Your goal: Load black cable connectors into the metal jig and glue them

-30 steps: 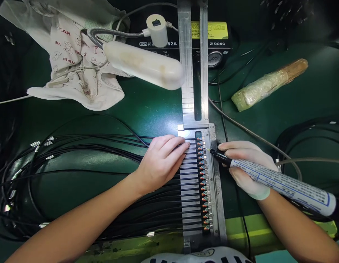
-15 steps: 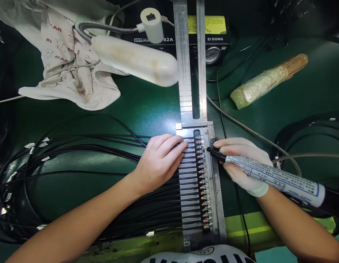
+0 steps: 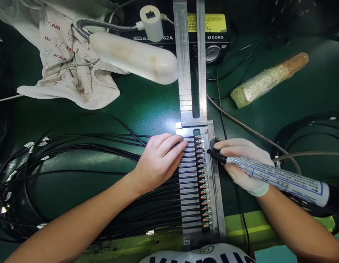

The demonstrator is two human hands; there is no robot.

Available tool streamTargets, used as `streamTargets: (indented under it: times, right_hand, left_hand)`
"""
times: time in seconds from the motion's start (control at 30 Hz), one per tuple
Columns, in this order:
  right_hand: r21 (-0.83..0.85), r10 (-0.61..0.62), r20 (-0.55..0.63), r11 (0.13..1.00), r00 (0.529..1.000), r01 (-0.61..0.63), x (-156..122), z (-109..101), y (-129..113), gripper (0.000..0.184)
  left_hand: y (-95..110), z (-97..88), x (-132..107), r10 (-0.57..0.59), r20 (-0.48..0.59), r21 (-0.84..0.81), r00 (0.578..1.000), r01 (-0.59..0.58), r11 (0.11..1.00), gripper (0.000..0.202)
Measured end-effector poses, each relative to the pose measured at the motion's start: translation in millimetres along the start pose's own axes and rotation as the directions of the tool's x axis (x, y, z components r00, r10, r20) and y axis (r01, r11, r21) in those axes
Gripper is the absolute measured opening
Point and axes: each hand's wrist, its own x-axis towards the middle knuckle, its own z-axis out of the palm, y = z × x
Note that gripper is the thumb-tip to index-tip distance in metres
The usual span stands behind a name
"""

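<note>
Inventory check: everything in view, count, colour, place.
Metal fixture: one, silver, centre.
Cables: many, black, left, right, on fixture.
Connectors: many, orange and silver, on fixture.
Pen-shaped tool: one, white and black, right of centre.
Tags: several, white, on left cables.
Lamp: one, white, upper left of centre.
Cloth: one, white and red, upper left.
Box: one, black, top centre.
Gauge: one, grey, on box.
Wrapped bar: one, brown and green, upper right.
Hose: at least one, grey, right.
Table: one, green, underneath.
Garment: one, white and black, bottom edge.
Left hand: one, bare, on cables.
Right hand: one, white-gloved, holding tool.
</note>
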Motion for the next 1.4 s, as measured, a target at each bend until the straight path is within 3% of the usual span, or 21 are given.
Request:
streamTargets:
  times: [0.83, 1.03, 1.4]
  right_hand:
    - [-0.005, -0.003, -0.028, 1.0, 1.0, 0.003, 0.5, 1.5, 3.7, 0.032]
    - [-0.009, -0.066, -0.065, 0.998, 0.996, 0.066, -4.4, -3.3, -0.9, 0.033]
    - [-0.04, -0.035, 0.014, 0.999, 0.999, 0.036, -1.9, 0.4, -2.7, 0.029]
  left_hand:
    - [-0.5, 0.2, 0.7, -0.008, 0.004, -0.001, 1.0, 0.008, 1.0, 0.04]
    - [-0.3, 0.7, 0.1, 0.002, -0.008, 0.003, 1.0, -0.002, 1.0, 0.039]
    - [-0.4, 2.1, -1.7, -0.023, 0.013, -0.009, 1.0, 0.023, 1.0, 0.042]
